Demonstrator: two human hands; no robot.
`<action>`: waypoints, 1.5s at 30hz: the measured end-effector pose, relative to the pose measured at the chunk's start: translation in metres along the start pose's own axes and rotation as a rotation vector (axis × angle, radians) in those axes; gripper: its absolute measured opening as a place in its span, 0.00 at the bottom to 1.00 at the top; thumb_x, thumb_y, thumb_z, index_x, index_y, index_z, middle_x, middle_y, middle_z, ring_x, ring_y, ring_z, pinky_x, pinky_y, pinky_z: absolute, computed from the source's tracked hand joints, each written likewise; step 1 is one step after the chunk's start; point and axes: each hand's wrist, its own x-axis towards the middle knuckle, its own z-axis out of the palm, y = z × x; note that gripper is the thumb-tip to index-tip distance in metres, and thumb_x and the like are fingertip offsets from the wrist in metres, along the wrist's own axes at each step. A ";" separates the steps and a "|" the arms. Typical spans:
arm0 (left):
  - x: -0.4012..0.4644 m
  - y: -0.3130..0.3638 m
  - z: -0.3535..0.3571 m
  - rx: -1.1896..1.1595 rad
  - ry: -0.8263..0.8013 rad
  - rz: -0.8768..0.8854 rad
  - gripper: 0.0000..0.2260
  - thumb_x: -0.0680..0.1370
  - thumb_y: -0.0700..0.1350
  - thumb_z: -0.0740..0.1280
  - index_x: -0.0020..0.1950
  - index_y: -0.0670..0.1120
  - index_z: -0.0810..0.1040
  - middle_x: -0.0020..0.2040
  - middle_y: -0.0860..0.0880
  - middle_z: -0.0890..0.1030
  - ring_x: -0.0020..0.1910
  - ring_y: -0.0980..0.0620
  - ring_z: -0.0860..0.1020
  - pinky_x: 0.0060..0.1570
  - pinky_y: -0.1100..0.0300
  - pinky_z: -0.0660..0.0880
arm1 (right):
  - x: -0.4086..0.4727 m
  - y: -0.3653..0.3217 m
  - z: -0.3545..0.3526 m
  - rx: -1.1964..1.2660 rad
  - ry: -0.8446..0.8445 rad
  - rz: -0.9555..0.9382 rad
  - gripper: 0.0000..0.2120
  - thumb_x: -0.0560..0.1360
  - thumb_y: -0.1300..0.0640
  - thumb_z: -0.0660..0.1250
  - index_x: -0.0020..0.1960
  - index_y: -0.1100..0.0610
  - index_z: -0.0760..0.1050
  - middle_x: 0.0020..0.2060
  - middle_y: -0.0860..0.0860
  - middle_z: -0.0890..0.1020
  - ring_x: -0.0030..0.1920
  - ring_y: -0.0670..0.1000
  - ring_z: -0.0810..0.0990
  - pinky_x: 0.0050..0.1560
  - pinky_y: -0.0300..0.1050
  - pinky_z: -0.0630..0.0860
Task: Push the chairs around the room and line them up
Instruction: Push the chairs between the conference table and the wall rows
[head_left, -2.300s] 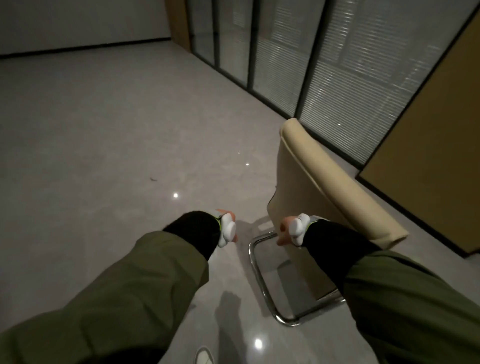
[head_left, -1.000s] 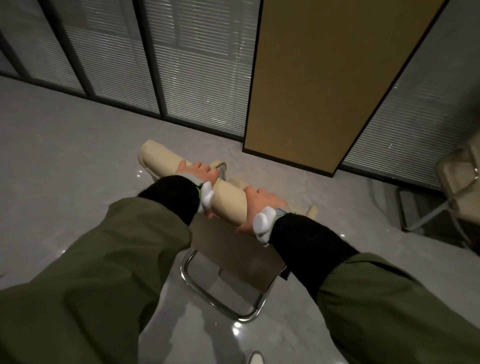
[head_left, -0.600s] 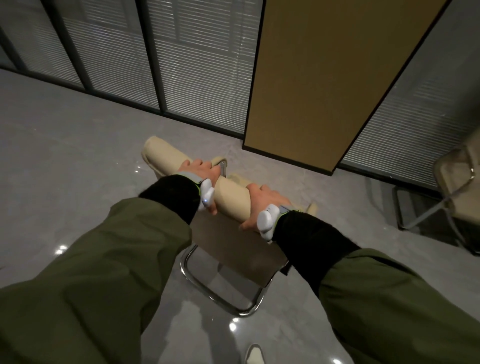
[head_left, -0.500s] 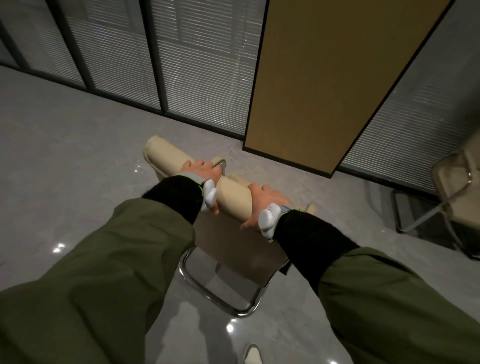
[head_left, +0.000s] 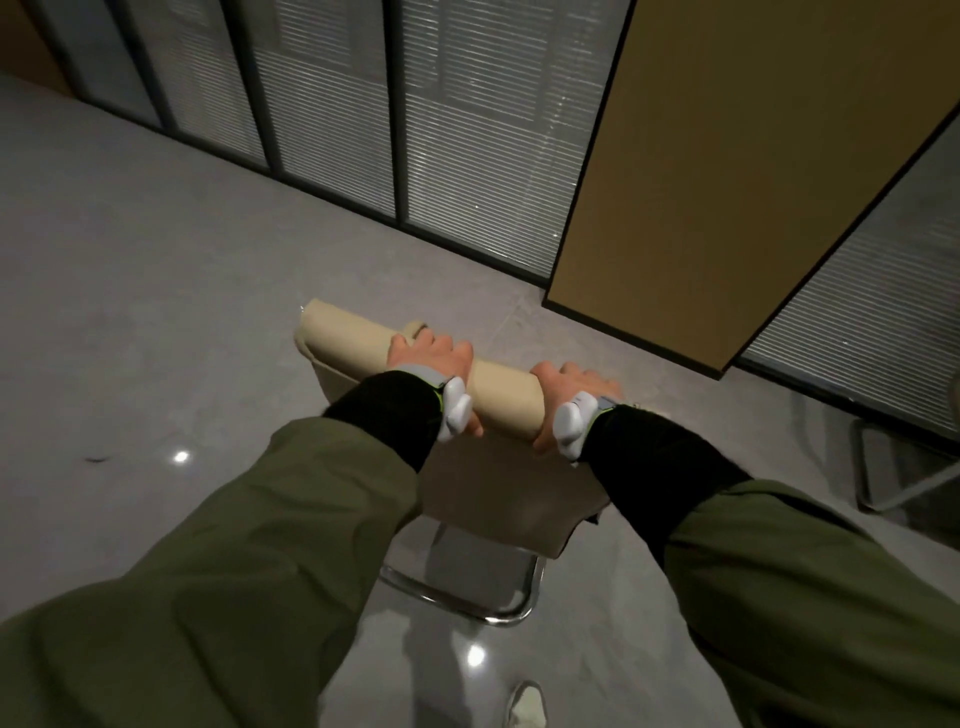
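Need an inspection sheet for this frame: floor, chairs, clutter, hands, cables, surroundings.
Floor: grey glossy floor, light glints on it.
Chairs: beige chair with chrome frame, seen from behind; second chair partly in view at the right edge.
Clutter: small dark mark on the floor at left.
Hands: left hand and right hand both grip the beige chair's top edge; white devices at both wrists.
Cables: nothing seen.
Surroundings: glass partition with blinds, yellow-brown panel, shoe tip at the bottom.
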 end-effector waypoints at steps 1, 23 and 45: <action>-0.007 -0.002 0.000 -0.004 0.000 -0.018 0.34 0.57 0.70 0.73 0.53 0.53 0.66 0.57 0.47 0.73 0.58 0.43 0.70 0.53 0.44 0.64 | -0.001 -0.004 -0.001 -0.010 -0.007 -0.013 0.43 0.55 0.42 0.79 0.64 0.44 0.64 0.55 0.53 0.72 0.52 0.60 0.76 0.44 0.50 0.70; -0.115 -0.005 0.011 -0.031 -0.018 -0.440 0.37 0.56 0.70 0.73 0.56 0.52 0.67 0.57 0.48 0.72 0.59 0.43 0.69 0.49 0.47 0.62 | -0.021 -0.046 0.007 -0.105 0.073 -0.426 0.44 0.55 0.44 0.80 0.66 0.45 0.64 0.56 0.53 0.73 0.57 0.60 0.75 0.48 0.51 0.64; -0.225 0.062 0.017 -0.119 -0.072 -0.795 0.35 0.58 0.69 0.74 0.55 0.51 0.67 0.57 0.46 0.73 0.59 0.43 0.69 0.56 0.47 0.65 | -0.070 -0.057 0.013 -0.214 0.024 -0.759 0.40 0.58 0.51 0.75 0.66 0.45 0.64 0.58 0.54 0.72 0.60 0.60 0.73 0.62 0.55 0.68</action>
